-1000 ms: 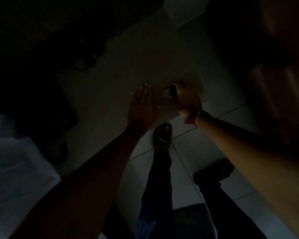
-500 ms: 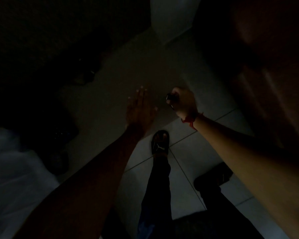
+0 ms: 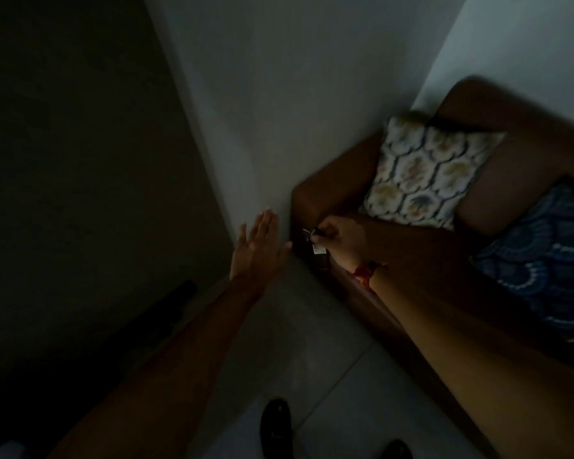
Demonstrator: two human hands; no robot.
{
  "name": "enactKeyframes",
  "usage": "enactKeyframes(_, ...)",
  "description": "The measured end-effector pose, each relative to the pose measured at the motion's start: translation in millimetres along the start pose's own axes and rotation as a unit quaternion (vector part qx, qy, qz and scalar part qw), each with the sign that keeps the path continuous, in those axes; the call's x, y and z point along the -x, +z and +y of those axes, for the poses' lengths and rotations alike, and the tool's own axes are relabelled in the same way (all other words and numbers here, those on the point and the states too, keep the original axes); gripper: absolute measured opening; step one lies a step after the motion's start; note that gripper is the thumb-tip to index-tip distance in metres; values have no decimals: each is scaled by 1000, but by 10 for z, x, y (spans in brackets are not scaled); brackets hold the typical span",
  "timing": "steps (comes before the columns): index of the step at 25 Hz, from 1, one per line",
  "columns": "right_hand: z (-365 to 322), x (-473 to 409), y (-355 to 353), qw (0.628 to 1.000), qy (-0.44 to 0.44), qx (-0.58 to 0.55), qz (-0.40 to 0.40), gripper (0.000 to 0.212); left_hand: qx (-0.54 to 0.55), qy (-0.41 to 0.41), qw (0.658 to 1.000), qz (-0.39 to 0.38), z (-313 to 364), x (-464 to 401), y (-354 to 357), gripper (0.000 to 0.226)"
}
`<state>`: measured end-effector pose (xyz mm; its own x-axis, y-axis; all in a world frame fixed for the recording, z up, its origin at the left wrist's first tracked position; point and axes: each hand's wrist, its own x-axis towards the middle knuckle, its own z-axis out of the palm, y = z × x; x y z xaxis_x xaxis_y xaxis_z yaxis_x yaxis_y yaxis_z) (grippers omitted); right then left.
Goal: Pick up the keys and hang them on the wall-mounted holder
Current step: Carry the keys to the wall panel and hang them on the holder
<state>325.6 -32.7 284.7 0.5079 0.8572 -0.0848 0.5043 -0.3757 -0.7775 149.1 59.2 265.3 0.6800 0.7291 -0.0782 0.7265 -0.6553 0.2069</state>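
The scene is dim. My right hand (image 3: 340, 238) is closed around a small bunch of keys (image 3: 312, 238); metal tips stick out to the left and a pale tag hangs below the fingers. A red thread circles that wrist. My left hand (image 3: 257, 250) is held out flat beside it, fingers apart, holding nothing, in front of the pale wall corner (image 3: 245, 144). The two hands are about a palm's width apart. No wall-mounted holder shows in this view.
A brown sofa (image 3: 332, 183) stands against the wall at right, with a patterned pale cushion (image 3: 424, 173) and a blue patterned cushion (image 3: 543, 263). Below are grey floor tiles (image 3: 328, 376) and my dark shoe (image 3: 275, 425). The left side is dark.
The view has swung up and right from the dark surface and floor to the wall corner and sofa. My right hand still grips the keys; my left hand stays flat and open.
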Motion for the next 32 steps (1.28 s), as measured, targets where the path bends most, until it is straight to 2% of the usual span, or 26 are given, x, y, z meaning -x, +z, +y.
enactKeyframes(8,-1381,226,-2796,976,-71,-29,203,19,-14,152,974,166,1788,-560,-2576,72)
enactKeyframes(14,-1781,873,-4827,931,-131,11,341,24,-3,249,932,264,3471,-580,-3812,74)
enactKeyframes(17,-1695,1309,-5724,910,-147,31,388,15,-3,290,910,297,4374,-496,-4136,74)
enactKeyframes(23,-1183,2205,-7239,869,-141,68,469,19,16,368,865,342,6147,-140,-4449,74)
enactKeyframes(32,-286,3346,-8533,837,-99,66,535,19,28,453,821,347,8142,261,-4239,75)
